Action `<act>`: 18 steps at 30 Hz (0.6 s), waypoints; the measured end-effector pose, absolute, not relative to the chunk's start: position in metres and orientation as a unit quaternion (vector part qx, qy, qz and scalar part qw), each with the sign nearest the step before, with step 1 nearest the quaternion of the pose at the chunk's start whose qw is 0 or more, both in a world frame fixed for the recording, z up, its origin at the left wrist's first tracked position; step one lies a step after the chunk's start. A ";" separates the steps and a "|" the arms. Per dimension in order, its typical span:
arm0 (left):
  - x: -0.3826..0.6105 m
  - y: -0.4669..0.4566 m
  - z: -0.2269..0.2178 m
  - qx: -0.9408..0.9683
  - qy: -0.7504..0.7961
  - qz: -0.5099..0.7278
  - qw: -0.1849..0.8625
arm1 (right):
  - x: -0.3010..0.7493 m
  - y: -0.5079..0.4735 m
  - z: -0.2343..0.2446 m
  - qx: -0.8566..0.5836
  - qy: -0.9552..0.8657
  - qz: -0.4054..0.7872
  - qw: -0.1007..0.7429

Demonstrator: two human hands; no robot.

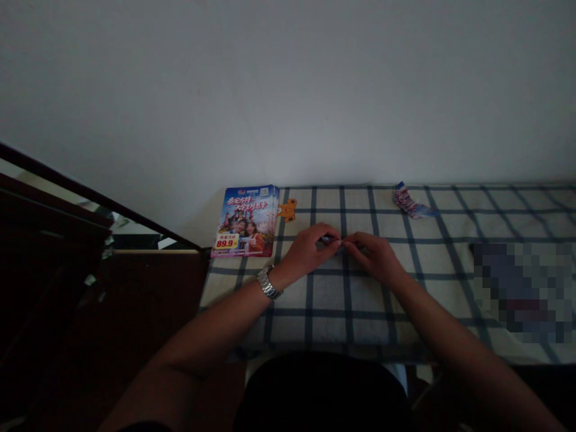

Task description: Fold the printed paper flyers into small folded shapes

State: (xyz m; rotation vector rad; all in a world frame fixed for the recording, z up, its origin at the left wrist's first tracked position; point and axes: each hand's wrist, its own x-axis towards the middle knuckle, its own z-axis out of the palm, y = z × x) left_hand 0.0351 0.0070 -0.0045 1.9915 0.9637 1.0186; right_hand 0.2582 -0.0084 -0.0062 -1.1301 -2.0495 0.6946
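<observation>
Your dark top (321, 390) runs off below; your left hand (312, 246) and right hand (373, 255) pinch a small thing (339, 249), almost hiding it; pixelation masks the far-right item (517, 291).

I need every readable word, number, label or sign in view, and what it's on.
"89.9": red digits on the price label of the top flyer in the stack.
Too small or blurred to read surely: the flyer's Chinese title, its other small print and its QR code.
Crumpled scrap near the wall: printed, unreadable.
Small item between the left hand and right hand: no legible text.
</observation>
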 end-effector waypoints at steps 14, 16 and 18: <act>0.035 0.005 -0.004 0.768 0.370 0.420 0.311 | 0.261 -0.008 -0.007 -0.440 -0.779 0.252 0.369; 0.036 0.004 -0.003 0.775 0.360 0.413 0.313 | 0.260 -0.008 -0.007 -0.434 -0.784 0.250 0.368; 0.036 0.004 -0.003 0.781 0.353 0.408 0.314 | 0.260 -0.008 -0.008 -0.430 -0.788 0.248 0.364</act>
